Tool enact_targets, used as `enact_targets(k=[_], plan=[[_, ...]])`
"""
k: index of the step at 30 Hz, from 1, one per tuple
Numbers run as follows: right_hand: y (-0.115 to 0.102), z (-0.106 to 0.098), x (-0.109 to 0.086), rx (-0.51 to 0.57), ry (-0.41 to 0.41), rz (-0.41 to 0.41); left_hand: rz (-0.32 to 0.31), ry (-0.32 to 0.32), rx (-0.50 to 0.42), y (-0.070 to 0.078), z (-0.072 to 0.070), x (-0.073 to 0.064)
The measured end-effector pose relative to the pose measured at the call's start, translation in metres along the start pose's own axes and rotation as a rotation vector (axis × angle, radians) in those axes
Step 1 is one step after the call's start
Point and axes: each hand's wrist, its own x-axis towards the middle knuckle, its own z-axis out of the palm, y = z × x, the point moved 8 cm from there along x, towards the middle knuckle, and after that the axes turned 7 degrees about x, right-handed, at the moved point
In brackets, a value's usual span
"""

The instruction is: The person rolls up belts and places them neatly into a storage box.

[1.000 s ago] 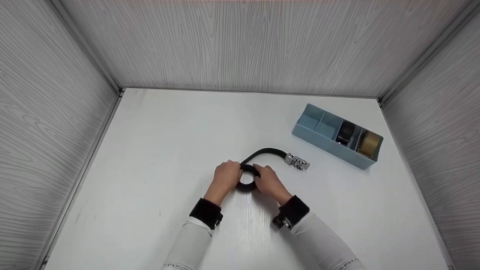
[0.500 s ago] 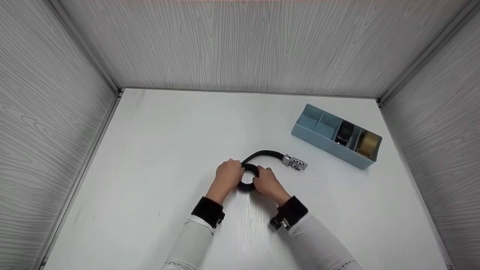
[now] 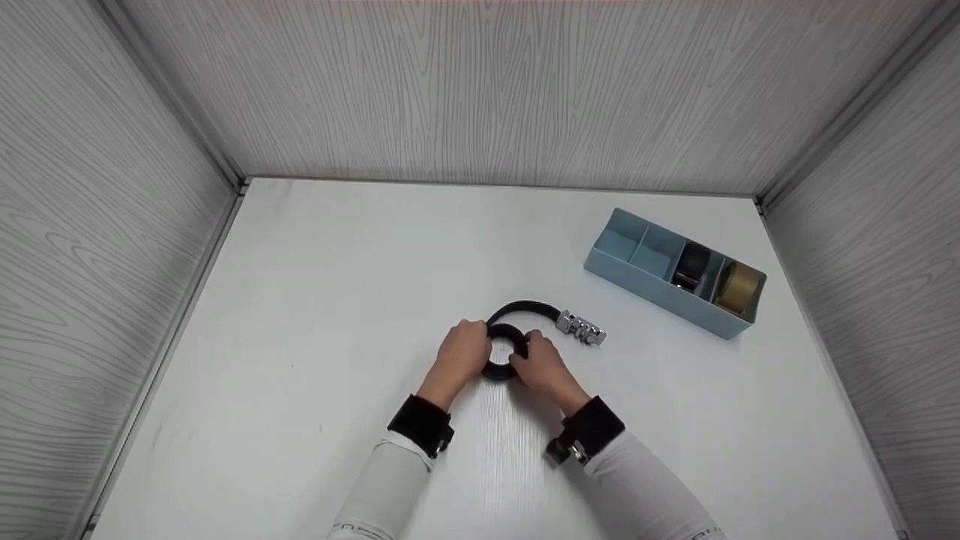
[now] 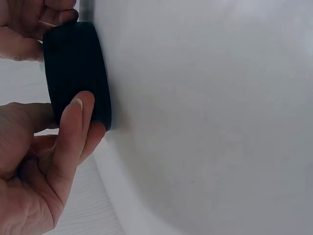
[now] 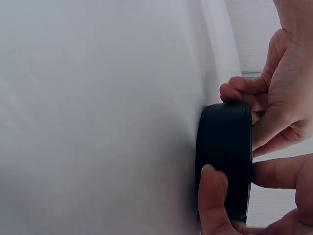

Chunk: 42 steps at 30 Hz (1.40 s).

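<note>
A black belt is wound into a round coil (image 3: pixel 499 373) at the middle front of the table, standing on its edge side. From the coil's far side its free strap (image 3: pixel 529 306) arcs to the right and ends in an ornate silver buckle (image 3: pixel 580 328). My left hand (image 3: pixel 463 351) grips the left side of the coil, and my right hand (image 3: pixel 544 367) pinches the right side. Both wrist views show thumbs and fingertips pressed round the broad outer face of the coiled belt (image 4: pixel 76 63), (image 5: pixel 225 142). The inner turns are hidden there.
A light blue divided box (image 3: pixel 660 296) stands at the back right. It holds a black rolled item (image 3: pixel 691 262) with a shiny piece and a tan roll (image 3: pixel 739 287) in separate compartments. Grey wood-grain walls (image 3: pixel 480 90) enclose the white table (image 3: pixel 337 262) at the back and sides.
The buckle has slid left, closer to the coil, and the loose strap is shorter. Both hands have shifted slightly right with the coil, their fingers changing position on it.
</note>
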Motion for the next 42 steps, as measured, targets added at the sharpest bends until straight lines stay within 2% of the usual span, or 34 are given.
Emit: enact_targets(k=[8, 17, 23, 30, 37, 42], plan=[[-0.003, 0.000, 0.001, -0.052, -0.010, -0.016, 0.012, -0.016, 0.063, -0.001, -0.004, 0.002], [-0.010, -0.001, 0.006, -0.092, -0.026, -0.091, -0.005, -0.078, 0.057, -0.003, 0.001, 0.002], [-0.012, 0.000, 0.008, -0.095, -0.047, -0.106, 0.019, -0.046, 0.069, -0.003, 0.001, 0.003], [-0.012, 0.000, 0.008, -0.097, -0.064, -0.151, 0.012, -0.016, 0.077, -0.002, 0.000, 0.004], [-0.005, -0.003, -0.001, -0.079, -0.022, -0.063, -0.009, 0.021, 0.014, 0.000, 0.000, 0.000], [-0.008, -0.003, 0.000, -0.115, -0.011, -0.098, -0.005, 0.044, 0.075, 0.001, -0.004, -0.002]])
